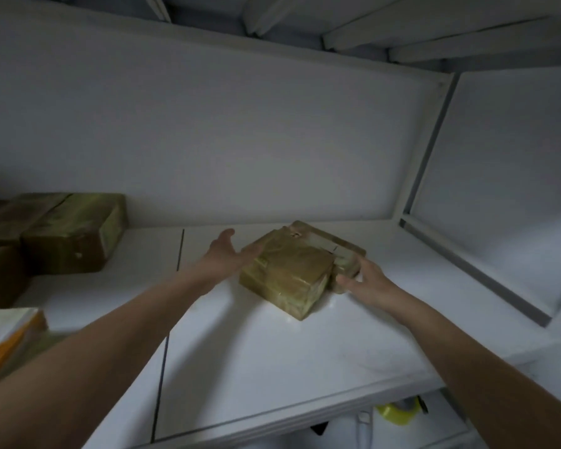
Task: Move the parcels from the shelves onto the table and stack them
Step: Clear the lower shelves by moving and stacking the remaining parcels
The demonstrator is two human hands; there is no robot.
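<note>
A small brown taped parcel point(289, 275) lies on the white shelf point(272, 345), mid-frame. Directly behind it and to the right lies a flatter parcel point(331, 243) wrapped in clear tape. My left hand point(229, 251) reaches in from the left, fingers straight, fingertips at the small parcel's left top edge. My right hand point(366, 278) comes from the right, with its fingers at the flatter parcel's right front corner and its thumb pointing at the small parcel. The right hand's fingertips are partly hidden.
Several larger brown parcels point(72, 234) are stacked at the shelf's left end. An orange and white package point(7, 335) sits at the left edge. The shelf's back wall and a white upright point(431, 137) close the space. A yellow tape roll point(399, 413) lies below the shelf.
</note>
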